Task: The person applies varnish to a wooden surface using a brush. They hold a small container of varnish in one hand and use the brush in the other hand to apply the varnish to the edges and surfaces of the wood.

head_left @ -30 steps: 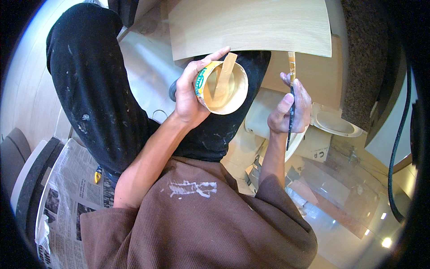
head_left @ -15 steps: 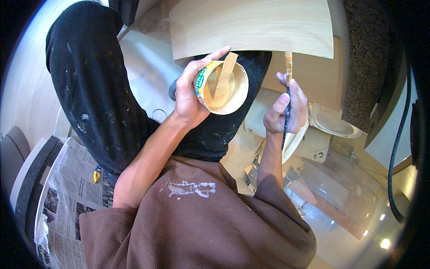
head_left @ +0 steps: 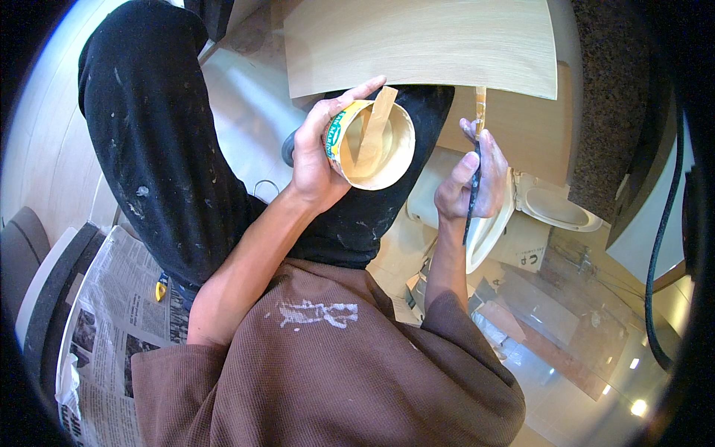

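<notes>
My left hand [head_left: 319,153] is wrapped round a small round can [head_left: 337,141] with a yellow and green label, tilted so that its inside shows. Cream-beige paint [head_left: 383,160] lies in it, and a flat wooden stick [head_left: 375,125] leans out over the rim. In my right hand [head_left: 480,175], pinched between thumb and fingers, is a thin dark-handled paintbrush [head_left: 475,182]. Its bristle end meets the front edge of a pale wood-grain panel [head_left: 424,45]; whether it touches the edge or sits beneath it, I cannot tell.
Below the panel stands a second wood-coloured panel [head_left: 514,138]. To the right are a white toilet [head_left: 551,205], a dark speckled surface [head_left: 607,112] and a hanging black cable [head_left: 655,298]. Newspaper [head_left: 126,313] with a small yellow object [head_left: 161,289] on it lies at my left.
My right hand and the brush have shifted very slightly left, the handle's lower end most. My left hand keeps the can in nearly the same place.
</notes>
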`<state>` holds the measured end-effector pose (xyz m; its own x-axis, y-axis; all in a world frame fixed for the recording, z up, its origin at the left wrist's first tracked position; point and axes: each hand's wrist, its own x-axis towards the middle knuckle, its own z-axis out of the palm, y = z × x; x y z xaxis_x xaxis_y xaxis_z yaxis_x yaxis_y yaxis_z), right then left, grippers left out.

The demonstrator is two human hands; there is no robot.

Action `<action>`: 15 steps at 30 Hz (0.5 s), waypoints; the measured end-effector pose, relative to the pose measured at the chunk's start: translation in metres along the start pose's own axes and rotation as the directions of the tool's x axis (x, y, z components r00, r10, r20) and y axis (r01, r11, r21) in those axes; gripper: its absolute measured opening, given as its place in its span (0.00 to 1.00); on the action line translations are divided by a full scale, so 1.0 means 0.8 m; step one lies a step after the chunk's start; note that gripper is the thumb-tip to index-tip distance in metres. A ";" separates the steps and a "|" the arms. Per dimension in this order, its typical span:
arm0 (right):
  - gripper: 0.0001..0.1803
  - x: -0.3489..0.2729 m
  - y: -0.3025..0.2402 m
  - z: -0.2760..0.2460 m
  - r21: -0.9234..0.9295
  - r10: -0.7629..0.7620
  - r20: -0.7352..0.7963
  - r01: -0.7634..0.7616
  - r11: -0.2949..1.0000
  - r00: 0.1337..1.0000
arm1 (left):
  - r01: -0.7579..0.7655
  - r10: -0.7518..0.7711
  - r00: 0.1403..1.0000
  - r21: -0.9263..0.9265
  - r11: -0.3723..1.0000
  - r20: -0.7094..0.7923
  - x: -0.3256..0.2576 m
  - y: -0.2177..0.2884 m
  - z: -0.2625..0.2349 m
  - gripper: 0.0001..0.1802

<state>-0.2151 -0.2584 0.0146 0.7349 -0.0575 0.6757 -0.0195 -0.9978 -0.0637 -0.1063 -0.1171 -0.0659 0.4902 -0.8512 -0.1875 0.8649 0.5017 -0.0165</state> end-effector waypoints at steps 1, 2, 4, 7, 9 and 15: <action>0.16 -0.002 0.002 0.000 -0.007 0.001 0.013 -0.001 1.000 1.000 | -0.007 0.007 1.000 -0.001 1.000 -0.011 0.000 0.000 0.003 0.31; 0.16 -0.004 0.003 0.000 -0.013 0.002 0.025 -0.002 1.000 1.000 | -0.016 0.016 0.999 0.002 1.000 -0.032 0.000 -0.001 0.004 0.31; 0.16 -0.007 0.003 0.001 -0.017 0.000 0.045 0.001 1.000 0.999 | -0.035 0.036 0.997 0.010 0.999 -0.074 0.002 -0.002 0.006 0.31; 0.16 -0.009 -0.001 0.003 -0.004 0.009 0.024 -0.009 1.000 1.000 | -0.037 0.037 0.998 0.005 0.999 -0.049 0.001 -0.002 0.004 0.31; 0.16 -0.007 -0.003 0.005 0.004 0.012 0.001 -0.012 1.000 1.000 | -0.032 0.032 0.999 0.012 0.999 -0.008 0.001 -0.001 0.001 0.31; 0.16 -0.006 -0.002 0.005 -0.022 -0.001 0.067 0.002 1.000 0.998 | -0.048 0.048 0.998 0.015 0.999 -0.026 0.000 -0.001 0.003 0.31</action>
<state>-0.2158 -0.2567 0.0084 0.7784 -0.0546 0.6254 -0.0331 -0.9984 -0.0459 -0.1067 -0.1182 -0.0635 0.5284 -0.8217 -0.2136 0.8420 0.5395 0.0073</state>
